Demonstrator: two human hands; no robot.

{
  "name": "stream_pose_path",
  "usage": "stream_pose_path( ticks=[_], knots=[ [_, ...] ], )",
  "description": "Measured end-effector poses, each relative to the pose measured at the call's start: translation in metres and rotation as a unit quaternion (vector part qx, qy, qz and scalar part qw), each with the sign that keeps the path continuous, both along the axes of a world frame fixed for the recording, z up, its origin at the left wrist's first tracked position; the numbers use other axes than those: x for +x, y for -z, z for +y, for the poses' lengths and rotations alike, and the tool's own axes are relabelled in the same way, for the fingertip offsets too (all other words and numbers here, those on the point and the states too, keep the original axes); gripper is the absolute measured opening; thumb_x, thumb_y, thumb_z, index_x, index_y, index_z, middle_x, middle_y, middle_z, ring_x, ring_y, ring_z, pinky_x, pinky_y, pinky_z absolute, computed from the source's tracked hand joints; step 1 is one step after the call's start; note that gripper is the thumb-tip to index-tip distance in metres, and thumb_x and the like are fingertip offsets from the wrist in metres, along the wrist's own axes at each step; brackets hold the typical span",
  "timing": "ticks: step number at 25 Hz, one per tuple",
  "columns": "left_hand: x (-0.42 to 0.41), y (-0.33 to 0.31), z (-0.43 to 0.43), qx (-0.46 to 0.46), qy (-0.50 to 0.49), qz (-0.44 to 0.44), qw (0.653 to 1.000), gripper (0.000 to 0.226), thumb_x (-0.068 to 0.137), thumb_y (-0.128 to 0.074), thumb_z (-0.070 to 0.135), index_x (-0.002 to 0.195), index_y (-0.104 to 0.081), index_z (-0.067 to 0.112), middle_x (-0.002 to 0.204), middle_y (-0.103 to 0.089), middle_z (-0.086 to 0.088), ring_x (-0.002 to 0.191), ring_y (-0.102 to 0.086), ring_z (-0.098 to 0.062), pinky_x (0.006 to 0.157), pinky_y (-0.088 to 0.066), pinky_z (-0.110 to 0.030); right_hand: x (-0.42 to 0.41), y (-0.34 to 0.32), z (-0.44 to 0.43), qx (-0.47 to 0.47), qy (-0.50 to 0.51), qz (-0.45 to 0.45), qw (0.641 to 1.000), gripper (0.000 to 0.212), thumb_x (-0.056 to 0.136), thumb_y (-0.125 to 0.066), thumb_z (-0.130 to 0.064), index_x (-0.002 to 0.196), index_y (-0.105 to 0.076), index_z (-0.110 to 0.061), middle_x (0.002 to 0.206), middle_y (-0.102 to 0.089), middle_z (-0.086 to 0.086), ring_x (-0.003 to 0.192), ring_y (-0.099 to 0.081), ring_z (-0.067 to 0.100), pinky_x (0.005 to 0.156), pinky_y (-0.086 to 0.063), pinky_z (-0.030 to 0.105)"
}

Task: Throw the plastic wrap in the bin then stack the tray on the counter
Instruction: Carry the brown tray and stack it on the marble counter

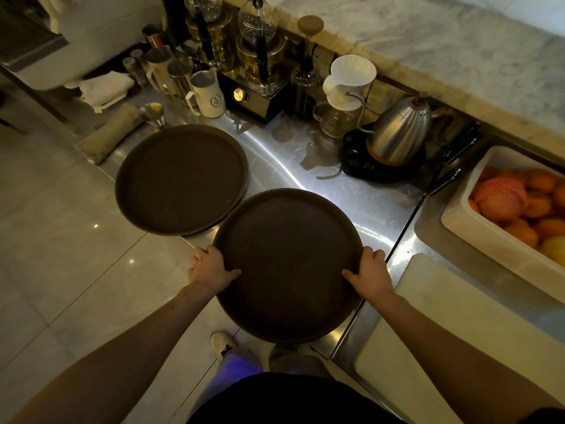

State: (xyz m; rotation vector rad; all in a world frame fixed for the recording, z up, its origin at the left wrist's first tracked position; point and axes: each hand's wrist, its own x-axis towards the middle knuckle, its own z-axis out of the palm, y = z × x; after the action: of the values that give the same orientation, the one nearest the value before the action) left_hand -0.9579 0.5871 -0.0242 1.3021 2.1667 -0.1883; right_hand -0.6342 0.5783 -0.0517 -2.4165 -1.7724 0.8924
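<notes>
Gripping the brown tray [290, 264] at its rim, my left hand [209, 267] and right hand [371, 272] hold it over the counter [351, 191] edge, just beside the second tray [182, 179].

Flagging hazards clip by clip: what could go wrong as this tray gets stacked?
The held tray, in the left hand and right hand, overhangs the counter edge; a slipped grip could drop it. The other tray also juts past the edge, so a careless landing might tip it.
</notes>
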Motion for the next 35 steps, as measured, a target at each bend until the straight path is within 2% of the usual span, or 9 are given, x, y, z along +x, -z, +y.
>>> stream_pose_path(
  ticks=[3,5,9,12,18,23,28,31,35],
  knots=[
    [-0.005,0.002,0.001,0.007,-0.004,-0.024,1.0,0.073,0.08,-0.072,0.036,0.134,-0.036,0.003,0.137,-0.037,-0.022,0.129,-0.037,-0.039,0.103,-0.04,-0.046,0.0,-0.005,0.0,-0.003,-0.005,-0.017,1.0,0.061,0.086,-0.067,-0.039,0.131,-0.041,-0.007,0.131,-0.043,0.018,0.115,-0.055,0.033,0.093,-0.05,0.039],
    [-0.009,0.001,-0.001,0.018,-0.004,-0.035,0.999,0.069,0.081,-0.071,0.038,0.132,-0.039,0.004,0.135,-0.04,-0.022,0.125,-0.041,-0.039,0.101,-0.042,-0.046,-0.004,-0.012,0.002,0.028,-0.004,-0.029,0.999,0.057,0.089,-0.062,-0.04,0.133,-0.042,-0.008,0.13,-0.045,0.017,0.113,-0.054,0.032,0.09,-0.051,0.04],
    [-0.024,-0.003,-0.004,0.082,-0.01,-0.102,0.991,0.077,0.082,-0.069,0.04,0.14,-0.033,0.005,0.142,-0.04,-0.021,0.129,-0.042,-0.037,0.104,-0.041,-0.046,-0.027,-0.03,0.017,0.104,-0.008,0.022,0.994,0.061,0.09,-0.058,-0.038,0.142,-0.035,-0.015,0.135,-0.042,0.014,0.117,-0.053,0.031,0.092,-0.051,0.041],
    [-0.043,-0.013,-0.005,0.153,-0.02,-0.14,0.978,0.075,0.083,-0.067,0.042,0.142,-0.036,0.008,0.14,-0.044,-0.018,0.125,-0.049,-0.034,0.102,-0.044,-0.048,-0.059,-0.046,0.026,0.125,-0.025,0.063,0.99,0.064,0.09,-0.057,-0.04,0.144,-0.031,-0.018,0.141,-0.038,0.013,0.122,-0.051,0.031,0.099,-0.049,0.043],
    [-0.1,-0.04,-0.014,0.237,-0.029,-0.157,0.958,0.069,0.085,-0.063,0.047,0.138,-0.042,0.007,0.13,-0.052,-0.015,0.112,-0.057,-0.027,0.095,-0.05,-0.04,-0.139,-0.076,0.032,0.154,-0.072,0.088,0.981,0.066,0.092,-0.057,-0.038,0.147,-0.027,-0.018,0.143,-0.034,0.013,0.125,-0.048,0.028,0.1,-0.045,0.041],
    [-0.174,-0.063,-0.037,0.303,-0.041,-0.151,0.94,0.061,0.089,-0.058,0.045,0.136,-0.044,0.008,0.134,-0.049,-0.014,0.116,-0.054,-0.026,0.096,-0.048,-0.039,-0.224,-0.094,0.028,0.171,-0.121,0.101,0.973,0.062,0.092,-0.057,-0.034,0.145,-0.03,-0.016,0.141,-0.036,0.013,0.127,-0.045,0.03,0.099,-0.044,0.042],
    [-0.241,-0.073,-0.048,0.326,-0.072,-0.151,0.93,0.059,0.091,-0.055,0.044,0.136,-0.045,0.007,0.135,-0.05,-0.015,0.117,-0.055,-0.026,0.095,-0.049,-0.038,-0.298,-0.104,0.025,0.174,-0.147,0.134,0.964,0.066,0.094,-0.056,-0.035,0.148,-0.024,-0.019,0.142,-0.034,0.012,0.116,-0.051,0.02,0.096,-0.046,0.034],
    [-0.265,-0.07,-0.047,0.326,-0.09,-0.166,0.926,0.06,0.091,-0.057,0.042,0.136,-0.045,0.006,0.136,-0.05,-0.015,0.118,-0.055,-0.027,0.098,-0.048,-0.041,-0.321,-0.104,0.03,0.175,-0.151,0.135,0.964,0.067,0.094,-0.054,-0.039,0.149,-0.021,-0.019,0.143,-0.032,0.014,0.124,-0.048,0.026,0.1,-0.047,0.039],
    [-0.282,-0.061,-0.029,0.32,-0.095,-0.173,0.927,0.059,0.09,-0.058,0.041,0.135,-0.045,0.006,0.135,-0.05,-0.016,0.119,-0.055,-0.027,0.097,-0.048,-0.038,-0.329,-0.102,0.058,0.149,-0.14,0.128,0.97,0.07,0.093,-0.055,-0.039,0.149,-0.018,-0.02,0.145,-0.029,0.017,0.126,-0.048,0.032,0.101,-0.048,0.043]
  ],
)
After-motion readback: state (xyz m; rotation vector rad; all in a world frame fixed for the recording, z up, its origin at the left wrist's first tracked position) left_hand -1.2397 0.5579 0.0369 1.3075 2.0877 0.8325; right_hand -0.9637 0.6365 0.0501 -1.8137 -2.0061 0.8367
